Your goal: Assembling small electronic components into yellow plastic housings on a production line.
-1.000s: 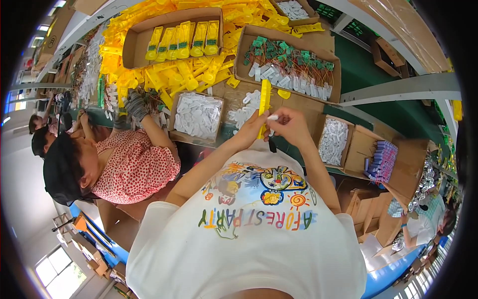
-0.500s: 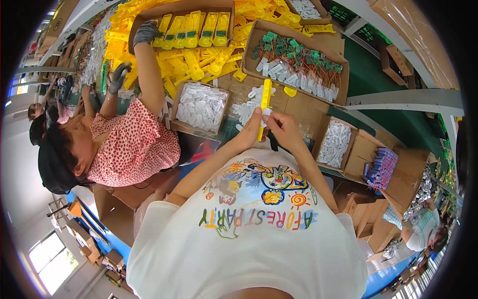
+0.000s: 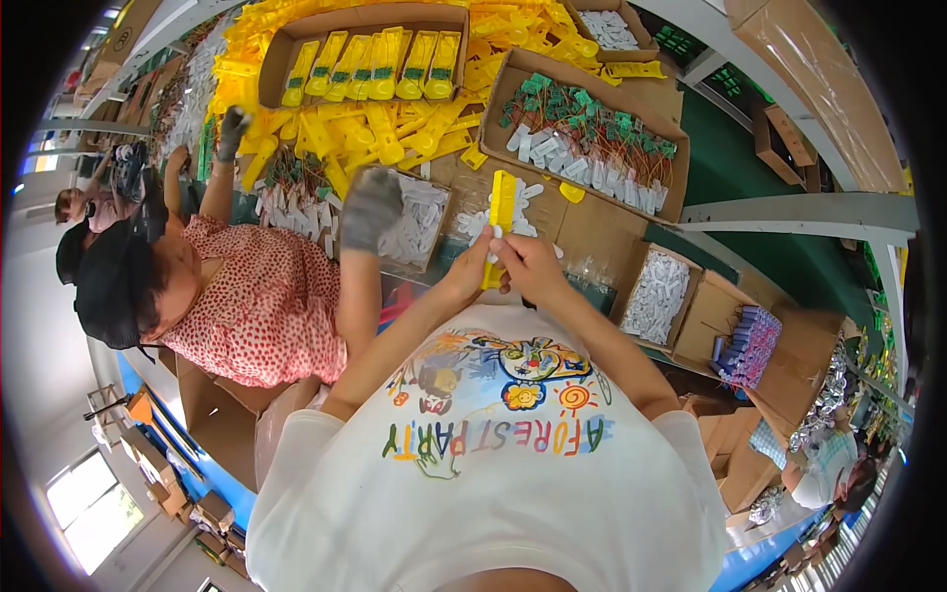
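A long, narrow yellow plastic housing (image 3: 502,200) is held upright in front of my chest, over the table. My left hand (image 3: 468,270) closes around its lower left side. From the other side my right hand (image 3: 534,268) grips it, fingers curled, with the thumb near a small white plastic piece (image 3: 495,233) on the housing. My fingers partly cover the lower end of the housing and the white piece. Just beyond lie several loose white plastic pieces (image 3: 520,226) on the table.
Left, a co-worker's blurred gloved hand (image 3: 373,209) is over a box of white pieces (image 3: 426,219). Further off stand a box of yellow housings (image 3: 276,61) and a box of wired green circuit boards (image 3: 592,128). Right are white pieces (image 3: 659,293) and purple cylinders (image 3: 752,345) in boxes.
My hands and the yellow housing have shifted slightly left and nearer to me. The co-worker's gloved hand has left the box of yellow housings and come over the white pieces.
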### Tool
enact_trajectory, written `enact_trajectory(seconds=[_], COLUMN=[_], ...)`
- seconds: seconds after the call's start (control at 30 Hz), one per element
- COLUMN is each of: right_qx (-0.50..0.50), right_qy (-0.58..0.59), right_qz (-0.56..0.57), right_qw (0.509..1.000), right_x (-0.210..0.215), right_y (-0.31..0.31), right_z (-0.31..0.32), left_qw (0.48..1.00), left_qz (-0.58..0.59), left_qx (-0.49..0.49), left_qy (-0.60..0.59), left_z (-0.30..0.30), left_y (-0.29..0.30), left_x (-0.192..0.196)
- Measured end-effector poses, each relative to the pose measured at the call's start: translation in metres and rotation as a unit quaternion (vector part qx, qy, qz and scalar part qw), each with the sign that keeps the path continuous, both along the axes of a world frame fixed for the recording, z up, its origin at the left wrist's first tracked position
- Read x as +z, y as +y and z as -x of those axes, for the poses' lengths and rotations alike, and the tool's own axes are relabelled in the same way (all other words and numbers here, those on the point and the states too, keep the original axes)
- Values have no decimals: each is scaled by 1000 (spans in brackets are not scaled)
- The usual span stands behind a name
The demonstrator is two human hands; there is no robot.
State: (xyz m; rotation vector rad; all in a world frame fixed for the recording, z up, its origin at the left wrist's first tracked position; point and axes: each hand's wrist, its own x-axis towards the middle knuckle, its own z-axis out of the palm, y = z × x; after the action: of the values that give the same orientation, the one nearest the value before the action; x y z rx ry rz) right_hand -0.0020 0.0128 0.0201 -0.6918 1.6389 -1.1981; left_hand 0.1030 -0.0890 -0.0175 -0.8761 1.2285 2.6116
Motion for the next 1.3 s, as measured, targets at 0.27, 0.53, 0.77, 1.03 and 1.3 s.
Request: enact_trajectory(seconds=[0.27,0.53,0.77,1.03,1.3], right_qx=[-255,-402,-240,-112,-196], right_qy=[613,316,189,210,-58], right_qz=[34,49,178,197,184], right_qw=[747,858,935,951,962], right_x=[-123,-82,32,62,36], right_y=[-17,19,17,5,-5], right_z=[199,207,122,59,46], left_qw=[987,991,919,945,868], left_qz=[-61,-19,372,290,461], left_qx=[124,122,122,60,135], left_qy=[77,52,39,136,124], left_z=[-2,2,43,56,45], left_y=[-13,-27,-28,-18,-14], left_x=[27,34,75,114,108])
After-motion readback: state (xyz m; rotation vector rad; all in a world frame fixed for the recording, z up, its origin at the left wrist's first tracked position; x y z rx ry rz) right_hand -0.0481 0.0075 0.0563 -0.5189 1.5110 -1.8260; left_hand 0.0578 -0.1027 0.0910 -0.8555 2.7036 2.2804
